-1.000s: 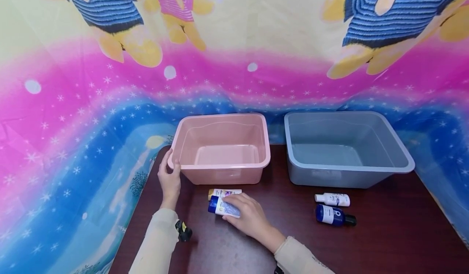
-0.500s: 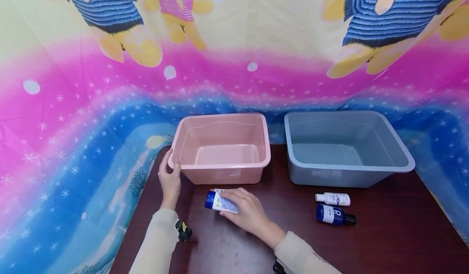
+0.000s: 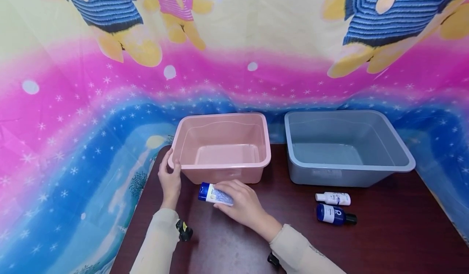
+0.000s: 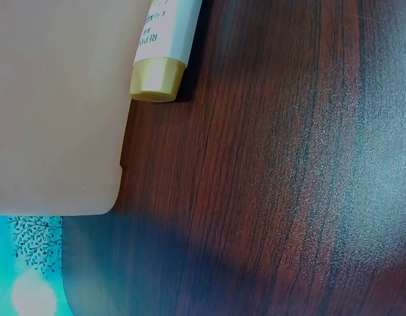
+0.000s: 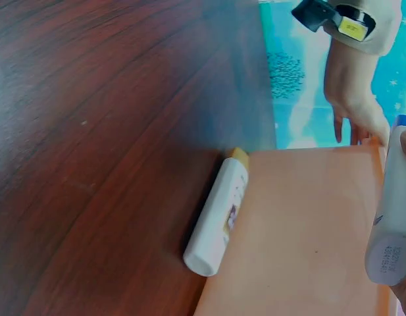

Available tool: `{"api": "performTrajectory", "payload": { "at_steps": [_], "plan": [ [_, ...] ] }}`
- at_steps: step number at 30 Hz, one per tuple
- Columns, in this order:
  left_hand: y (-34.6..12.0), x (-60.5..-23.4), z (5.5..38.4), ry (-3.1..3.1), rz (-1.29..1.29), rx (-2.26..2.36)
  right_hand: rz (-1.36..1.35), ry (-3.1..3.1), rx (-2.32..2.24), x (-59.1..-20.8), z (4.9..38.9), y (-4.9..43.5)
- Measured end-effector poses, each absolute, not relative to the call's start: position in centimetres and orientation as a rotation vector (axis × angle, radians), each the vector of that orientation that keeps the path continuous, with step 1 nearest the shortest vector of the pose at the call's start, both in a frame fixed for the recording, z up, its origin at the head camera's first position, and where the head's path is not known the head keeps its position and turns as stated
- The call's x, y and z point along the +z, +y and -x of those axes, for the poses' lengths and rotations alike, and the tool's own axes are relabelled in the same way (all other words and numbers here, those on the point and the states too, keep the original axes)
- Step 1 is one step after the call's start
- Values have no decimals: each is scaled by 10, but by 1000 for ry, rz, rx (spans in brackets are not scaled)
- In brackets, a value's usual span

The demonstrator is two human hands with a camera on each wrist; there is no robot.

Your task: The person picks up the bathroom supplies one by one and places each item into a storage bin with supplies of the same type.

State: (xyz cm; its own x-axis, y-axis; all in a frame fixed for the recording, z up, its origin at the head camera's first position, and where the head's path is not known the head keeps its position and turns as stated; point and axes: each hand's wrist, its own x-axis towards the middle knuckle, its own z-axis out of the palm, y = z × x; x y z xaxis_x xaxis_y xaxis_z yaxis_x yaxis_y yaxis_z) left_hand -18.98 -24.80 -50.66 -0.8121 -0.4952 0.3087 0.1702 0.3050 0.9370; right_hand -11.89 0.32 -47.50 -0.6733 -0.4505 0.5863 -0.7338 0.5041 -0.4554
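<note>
My right hand point(image 3: 246, 204) grips a white bottle point(image 3: 221, 195) with a blue cap and a bluish label, raised just in front of the pink tub point(image 3: 223, 166). The right wrist view shows the printed base of this bottle point(image 5: 390, 260). At the tub's near left corner, my left hand point(image 3: 170, 184) holds the rim between thumb and fingers. A second white bottle point(image 5: 216, 217), gold-capped, lies on the table along the tub's front wall. The left wrist view catches its gold cap point(image 4: 158, 79); in the head view the right hand and held bottle hide it.
A grey-blue tub point(image 3: 348, 168) stands to the right of the pink one. Before it lie a small white bottle point(image 3: 333, 198) and a dark blue bottle point(image 3: 331, 214) with a black cap. A printed cloth point(image 3: 234, 74) hangs behind the dark wooden table point(image 3: 395, 233).
My right hand has lifted the blue-capped bottle off the table and moved it up and left, toward the pink tub. The left hand has stayed at the tub's corner.
</note>
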Motion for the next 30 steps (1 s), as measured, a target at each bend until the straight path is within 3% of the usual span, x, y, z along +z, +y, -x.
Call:
{"api": "performTrajectory", "payload": {
  "at_steps": [30],
  "plan": [
    [-245,-505,188,-2012,-302,-1557,-983,-2339,982,-434,130,-10]
  ]
}}
